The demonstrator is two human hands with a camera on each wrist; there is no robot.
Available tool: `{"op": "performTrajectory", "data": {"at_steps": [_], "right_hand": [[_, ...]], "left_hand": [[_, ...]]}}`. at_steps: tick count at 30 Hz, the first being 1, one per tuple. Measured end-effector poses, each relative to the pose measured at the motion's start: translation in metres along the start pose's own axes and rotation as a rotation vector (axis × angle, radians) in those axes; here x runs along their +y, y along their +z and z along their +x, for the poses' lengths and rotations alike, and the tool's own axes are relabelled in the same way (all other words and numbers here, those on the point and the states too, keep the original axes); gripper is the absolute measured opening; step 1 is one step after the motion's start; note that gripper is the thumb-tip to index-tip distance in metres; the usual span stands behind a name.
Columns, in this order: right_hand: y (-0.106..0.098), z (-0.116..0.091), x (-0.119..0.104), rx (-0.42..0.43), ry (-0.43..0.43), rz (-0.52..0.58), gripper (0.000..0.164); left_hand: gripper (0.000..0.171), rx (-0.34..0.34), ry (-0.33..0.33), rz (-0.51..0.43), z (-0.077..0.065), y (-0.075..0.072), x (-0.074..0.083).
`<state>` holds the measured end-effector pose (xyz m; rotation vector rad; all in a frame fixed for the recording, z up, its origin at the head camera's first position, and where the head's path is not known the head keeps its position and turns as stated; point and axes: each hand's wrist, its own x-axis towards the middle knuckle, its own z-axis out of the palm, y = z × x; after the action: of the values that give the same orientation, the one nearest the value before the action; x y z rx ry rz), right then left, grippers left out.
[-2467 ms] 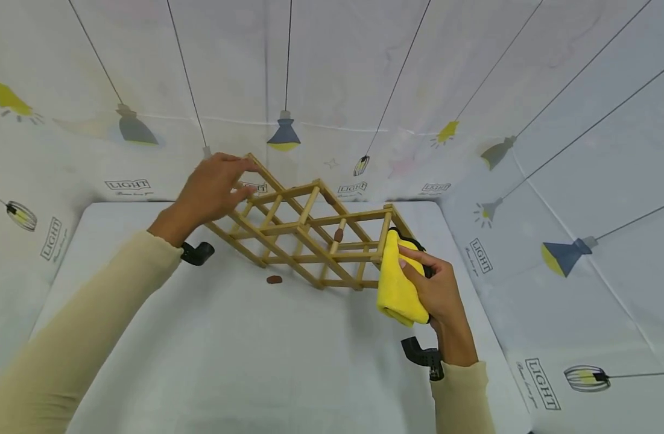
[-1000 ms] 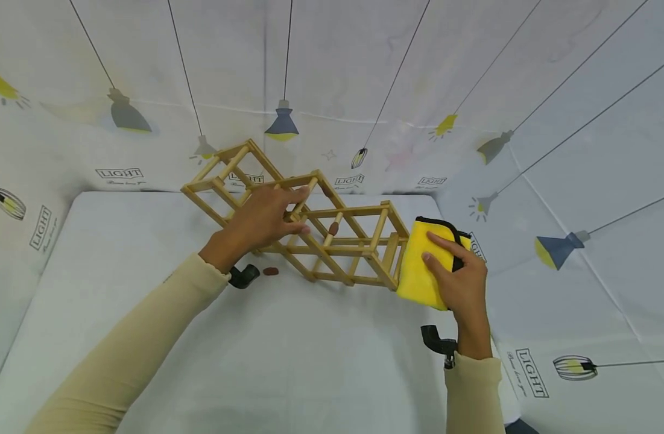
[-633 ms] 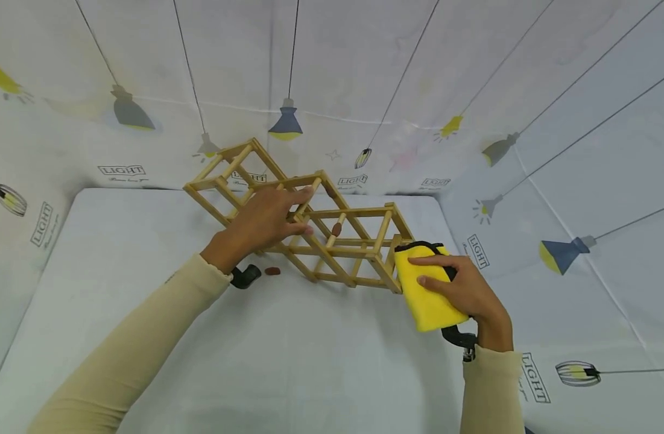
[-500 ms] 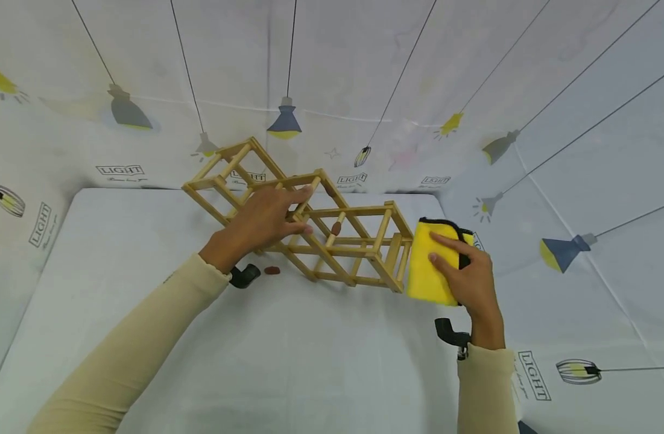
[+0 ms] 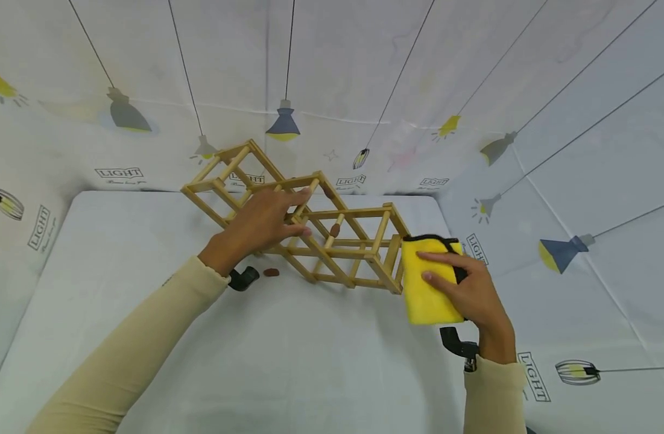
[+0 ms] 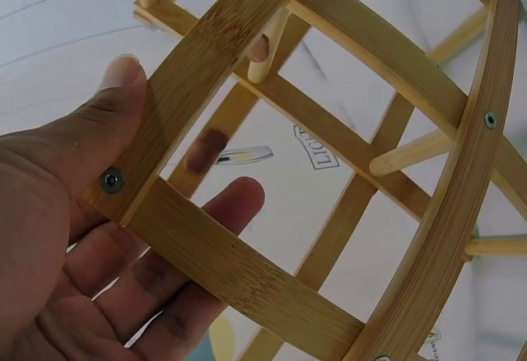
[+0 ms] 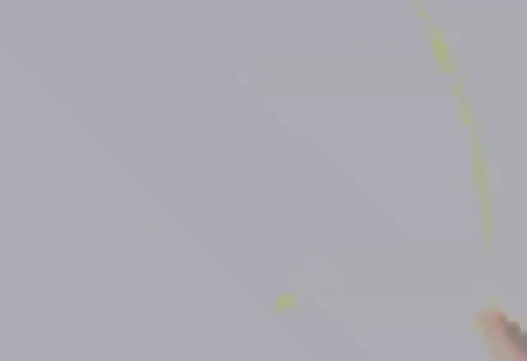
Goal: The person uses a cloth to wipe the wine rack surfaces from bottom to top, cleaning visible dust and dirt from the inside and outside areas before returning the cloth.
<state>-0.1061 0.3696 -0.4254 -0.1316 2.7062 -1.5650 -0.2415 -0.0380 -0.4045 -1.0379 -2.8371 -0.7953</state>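
Note:
A wooden rack point(image 5: 359, 212) of crossed slats and round dowels stands tilted in a zigzag on the white table. My left hand point(image 5: 256, 220) grips it near its middle; the left wrist view has the thumb on one side of a slat point(image 6: 247, 266) joint and curled fingers on the other. Brown stains mark a dowel and a slat, one such stain point(image 6: 206, 151) lying just beyond the fingers. At the rack's right end my right hand point(image 5: 464, 286) pinches a folded yellow cloth point(image 5: 426, 295) with black edging, which overlaps the end slats in the head view.
A small brown patch point(image 5: 271, 272) lies on the white table point(image 5: 310, 361) in front of the rack. Behind and to the right rise white fabric walls point(image 5: 332, 60) printed with lamps. The right wrist view is a grey blur with a fingertip point(image 7: 501, 332) in its corner.
My left hand has shifted from the rack's upper left end to its middle. The right hand has carried the cloth rightward, passing up and down beside the rack's right end; it now sits lower.

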Motion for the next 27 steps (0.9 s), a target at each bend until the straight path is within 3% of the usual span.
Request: {"op": "performTrajectory", "data": {"at_steps": [3, 5, 11, 15, 17, 19, 21, 25, 27], "right_hand": [[0.010, 0.009, -0.024, 0.097, -0.088, 0.138, 0.042], [0.018, 0.019, -0.037, 0.074, -0.113, 0.172, 0.043], [0.027, 0.061, -0.043, -0.111, -0.016, 0.042, 0.039], [0.017, 0.081, -0.034, -0.030, 0.000, -0.063, 0.039], [0.012, 0.083, -0.033, 0.026, -0.006, -0.111, 0.039], [0.009, 0.080, -0.036, 0.030, -0.014, -0.100, 0.039], [0.007, 0.074, -0.039, -0.050, -0.032, -0.039, 0.038], [0.011, 0.071, -0.046, -0.288, -0.059, 0.047, 0.036], [0.012, 0.075, -0.045, -0.286, -0.063, -0.003, 0.036]], "left_hand": [[0.082, -0.007, -0.004, -0.002, 0.000, 0.000, 0.000], [0.082, -0.014, -0.005, -0.005, 0.000, 0.000, 0.000], [0.082, -0.016, -0.002, -0.008, 0.001, 0.001, 0.000], [0.082, -0.018, -0.004, -0.003, 0.001, 0.001, 0.001], [0.082, -0.025, -0.010, 0.000, 0.000, 0.002, 0.001], [0.082, -0.033, -0.013, 0.001, 0.000, 0.002, 0.001], [0.081, -0.039, -0.013, 0.001, 0.001, 0.003, 0.002], [0.082, -0.035, -0.021, -0.007, 0.001, 0.001, 0.002], [0.082, -0.034, -0.028, -0.009, 0.001, 0.000, 0.002]]}}
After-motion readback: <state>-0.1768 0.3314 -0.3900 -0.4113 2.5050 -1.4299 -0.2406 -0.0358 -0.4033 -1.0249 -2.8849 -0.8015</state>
